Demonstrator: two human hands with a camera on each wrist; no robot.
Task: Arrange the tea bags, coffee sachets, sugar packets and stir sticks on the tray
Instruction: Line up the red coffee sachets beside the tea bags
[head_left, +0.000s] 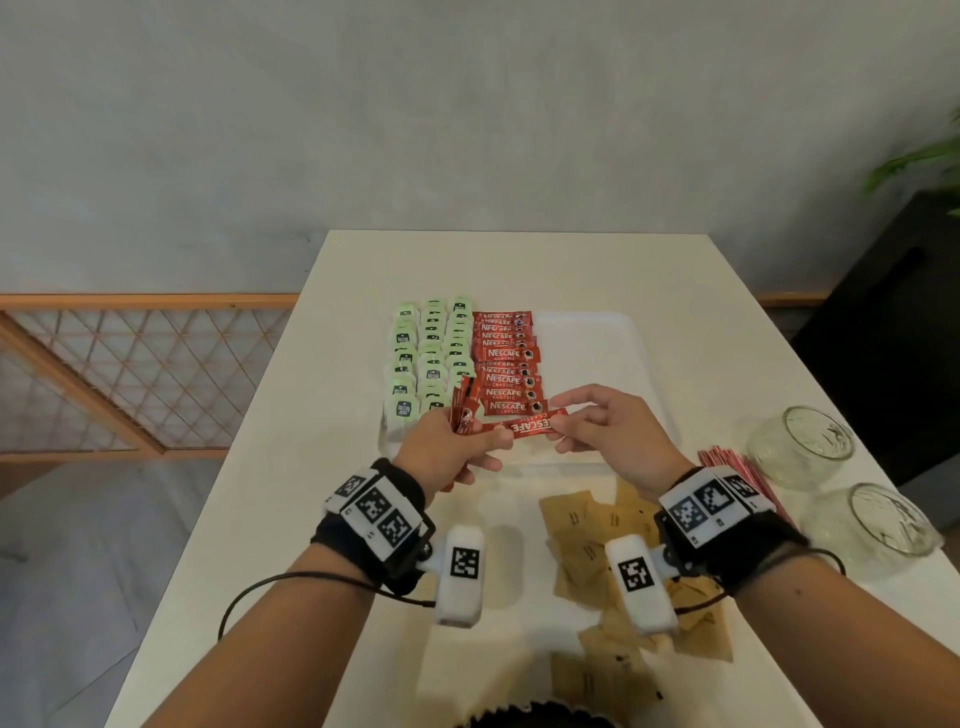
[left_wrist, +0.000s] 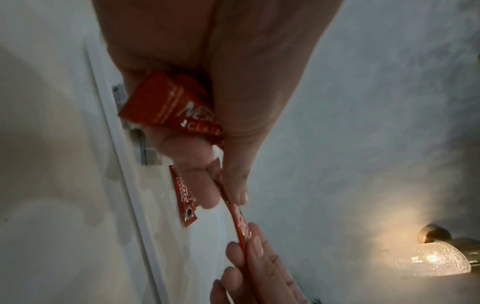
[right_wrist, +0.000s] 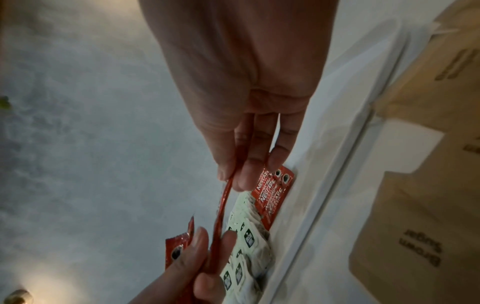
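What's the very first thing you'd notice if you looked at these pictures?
Right in the middle, the left hand and the right hand pinch one red coffee sachet between them, just above the near edge of the white tray. The left hand also grips a few more sachets. Behind them, the tray shows neat rows of green tea bags beside a column of red coffee sachets.

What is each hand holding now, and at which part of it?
Right hand pinches one coffee sachet at its right end. Left hand pinches the same sachet's left end and also grips a bunch of sachets around their middle.
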